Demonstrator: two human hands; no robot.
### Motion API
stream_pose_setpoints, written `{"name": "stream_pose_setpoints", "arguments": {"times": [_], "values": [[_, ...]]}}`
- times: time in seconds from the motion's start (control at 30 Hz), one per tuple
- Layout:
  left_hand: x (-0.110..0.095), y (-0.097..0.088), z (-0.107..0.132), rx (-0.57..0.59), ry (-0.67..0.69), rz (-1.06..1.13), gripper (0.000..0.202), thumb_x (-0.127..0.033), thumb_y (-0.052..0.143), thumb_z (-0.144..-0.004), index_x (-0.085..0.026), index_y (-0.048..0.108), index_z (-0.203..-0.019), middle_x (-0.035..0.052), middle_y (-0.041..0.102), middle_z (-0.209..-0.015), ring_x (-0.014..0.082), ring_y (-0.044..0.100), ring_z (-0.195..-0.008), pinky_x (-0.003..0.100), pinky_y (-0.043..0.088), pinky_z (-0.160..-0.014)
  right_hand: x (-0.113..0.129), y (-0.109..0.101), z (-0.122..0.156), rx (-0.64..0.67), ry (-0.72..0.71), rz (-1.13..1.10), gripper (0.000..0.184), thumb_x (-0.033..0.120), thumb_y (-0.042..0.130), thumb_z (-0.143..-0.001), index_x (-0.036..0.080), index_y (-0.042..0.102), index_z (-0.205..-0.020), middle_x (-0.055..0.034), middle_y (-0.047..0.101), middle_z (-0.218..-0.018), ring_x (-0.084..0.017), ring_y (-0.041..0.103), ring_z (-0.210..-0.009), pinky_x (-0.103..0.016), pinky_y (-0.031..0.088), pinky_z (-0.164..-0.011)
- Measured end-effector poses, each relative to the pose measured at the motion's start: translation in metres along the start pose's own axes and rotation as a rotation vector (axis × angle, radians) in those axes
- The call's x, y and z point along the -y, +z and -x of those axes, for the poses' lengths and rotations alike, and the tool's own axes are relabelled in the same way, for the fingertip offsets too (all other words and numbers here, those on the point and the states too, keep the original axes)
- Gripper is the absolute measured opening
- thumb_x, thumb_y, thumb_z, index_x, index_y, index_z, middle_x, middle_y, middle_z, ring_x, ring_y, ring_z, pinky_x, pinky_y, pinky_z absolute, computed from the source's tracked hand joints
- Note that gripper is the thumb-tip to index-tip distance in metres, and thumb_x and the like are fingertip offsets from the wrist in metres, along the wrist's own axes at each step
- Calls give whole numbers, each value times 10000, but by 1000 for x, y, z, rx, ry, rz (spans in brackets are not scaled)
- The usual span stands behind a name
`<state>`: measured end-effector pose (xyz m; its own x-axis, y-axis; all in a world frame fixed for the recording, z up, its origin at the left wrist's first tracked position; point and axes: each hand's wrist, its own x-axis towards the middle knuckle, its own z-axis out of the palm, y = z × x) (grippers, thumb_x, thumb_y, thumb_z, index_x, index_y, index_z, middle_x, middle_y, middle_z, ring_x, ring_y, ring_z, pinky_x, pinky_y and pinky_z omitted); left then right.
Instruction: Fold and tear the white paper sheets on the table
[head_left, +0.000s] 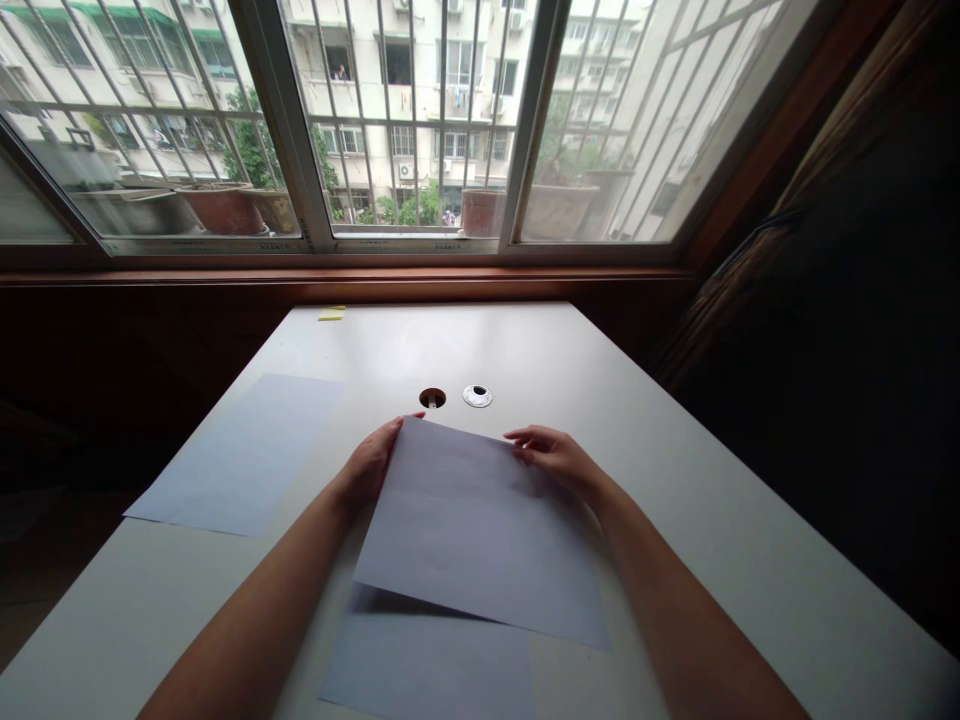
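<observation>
A blank white sheet of paper (480, 530) is held up at a slant over the desk, its near edge raised. My left hand (373, 460) grips it along the upper left edge, some fingers hidden behind the paper. At the upper right corner, my right hand (551, 455) has curled fingers closed on the paper's edge. Beneath the held paper lies a second white sheet (427, 670), partly covered and shaded by it. Another blank sheet (240, 455) rests flat on the left side of the desk.
The white desk (750, 590) stands against a wooden window ledge (465, 285). Near its middle are a round cable hole (433, 398) and a loose round cover (478, 396). Small yellow slips (331, 313) lie at the far left. A dark curtain (780, 230) hangs to the right.
</observation>
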<state>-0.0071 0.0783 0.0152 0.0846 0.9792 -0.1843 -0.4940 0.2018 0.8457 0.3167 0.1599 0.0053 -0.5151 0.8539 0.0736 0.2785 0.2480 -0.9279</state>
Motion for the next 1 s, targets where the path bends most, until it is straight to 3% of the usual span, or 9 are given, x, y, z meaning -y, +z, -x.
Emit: {"name": "stream_pose_setpoints", "arguments": {"times": [0.17, 0.4, 1.0], "values": [[-3, 0, 1, 20, -82, 18, 581, -502, 627, -898, -189, 558, -1382, 122, 681, -1132, 242, 670, -943, 332, 553, -812, 2, 3, 0, -10, 17, 12, 365, 391, 722, -781, 236, 735, -1111, -46, 681, -930, -160, 585, -764, -293, 473, -700], [0, -6, 0, 39, -61, -97, 629, -349, 741, -833, -215, 524, -1407, 92, 697, -1001, 196, 676, -778, 287, 553, -694, 3, 4, -1, -6, 11, 31, 372, 384, 725, -783, 235, 727, -1124, -44, 684, -933, -153, 571, -748, -290, 477, -700], [1, -6, -3, 52, -27, -145, 635, -382, 728, -846, -239, 491, -1417, 85, 673, -1003, 194, 666, -786, 283, 553, -677, -1, 1, -3, 41, -125, 150, 381, 397, 705, -821, 271, 698, -1180, -63, 643, -1100, -137, 565, -721, -285, 488, -683]]}}
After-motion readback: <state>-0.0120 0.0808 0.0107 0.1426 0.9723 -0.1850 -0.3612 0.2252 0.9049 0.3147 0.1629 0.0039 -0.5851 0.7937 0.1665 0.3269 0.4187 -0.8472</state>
